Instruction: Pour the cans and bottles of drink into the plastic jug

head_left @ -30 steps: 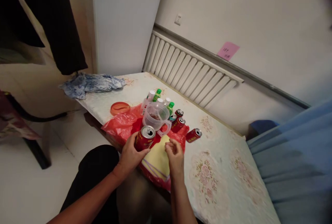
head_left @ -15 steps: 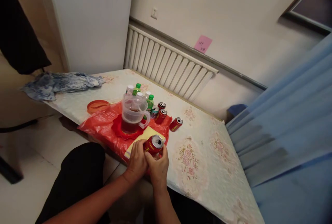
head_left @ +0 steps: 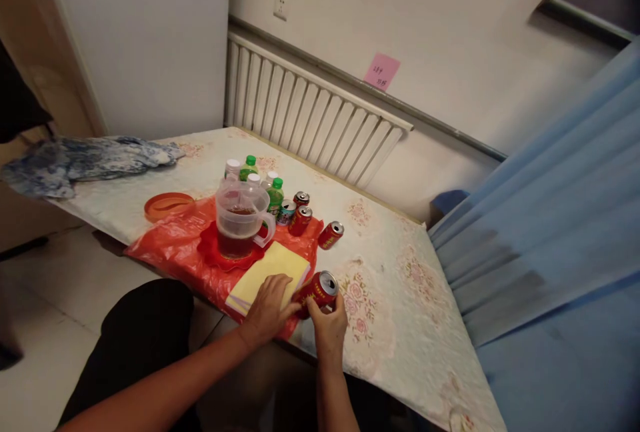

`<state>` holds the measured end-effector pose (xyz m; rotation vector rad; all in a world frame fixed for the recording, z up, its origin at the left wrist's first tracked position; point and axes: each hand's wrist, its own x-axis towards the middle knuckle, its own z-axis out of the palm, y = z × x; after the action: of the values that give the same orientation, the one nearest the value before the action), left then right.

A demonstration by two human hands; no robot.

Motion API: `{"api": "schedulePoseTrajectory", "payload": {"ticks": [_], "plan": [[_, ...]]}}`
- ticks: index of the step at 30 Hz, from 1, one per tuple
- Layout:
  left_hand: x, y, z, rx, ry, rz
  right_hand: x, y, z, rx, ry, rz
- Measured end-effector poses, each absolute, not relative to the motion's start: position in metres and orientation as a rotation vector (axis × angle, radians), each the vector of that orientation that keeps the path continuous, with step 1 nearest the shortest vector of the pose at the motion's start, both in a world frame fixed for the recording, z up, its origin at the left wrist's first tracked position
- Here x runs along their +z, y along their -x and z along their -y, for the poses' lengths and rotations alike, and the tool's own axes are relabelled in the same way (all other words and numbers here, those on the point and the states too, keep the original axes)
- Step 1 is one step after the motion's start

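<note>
My right hand (head_left: 329, 325) is closed round a red drink can (head_left: 320, 291) with an opened top, near the table's front edge. Beside it my left hand (head_left: 270, 305) has its fingers apart over a yellow notepad (head_left: 280, 262); its thumb reaches toward the can's side, and I cannot tell whether it touches. Behind the notepad a clear plastic pitcher (head_left: 243, 219) with dark liquid stands on a red scalloped plate (head_left: 206, 252). Another red can (head_left: 331, 235) stands to the right of several cans and bottles.
A red plastic bag (head_left: 170, 232) lies flat under the plate. An orange lid (head_left: 167, 207) rests at the left, near a crumpled blue-patterned cloth (head_left: 110, 159). Green-capped bottles (head_left: 275, 197) stand behind the pitcher. Along the right side hangs a blue curtain (head_left: 540, 219).
My right hand has moved the can to the right, toward the tabletop. My left hand has loosened from the can and spread over the notepad. The view has shifted slightly.
</note>
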<state>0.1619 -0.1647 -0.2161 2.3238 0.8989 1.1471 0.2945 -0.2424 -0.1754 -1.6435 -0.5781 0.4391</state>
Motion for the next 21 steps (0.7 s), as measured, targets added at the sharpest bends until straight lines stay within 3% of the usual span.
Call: {"api": "schedulePoseTrajectory", "payload": {"ticks": [8, 21], "plan": [[-0.217, -0.174, 0.105, 0.736, -2.600, -1.158, -0.174, -0.360, 0.231, 0.293, 1.654, 0.555], [-0.228, -0.179, 0.096, 0.662, -2.672, -1.269, -0.186, -0.442, 0.176, 0.293, 1.596, 0.701]]}}
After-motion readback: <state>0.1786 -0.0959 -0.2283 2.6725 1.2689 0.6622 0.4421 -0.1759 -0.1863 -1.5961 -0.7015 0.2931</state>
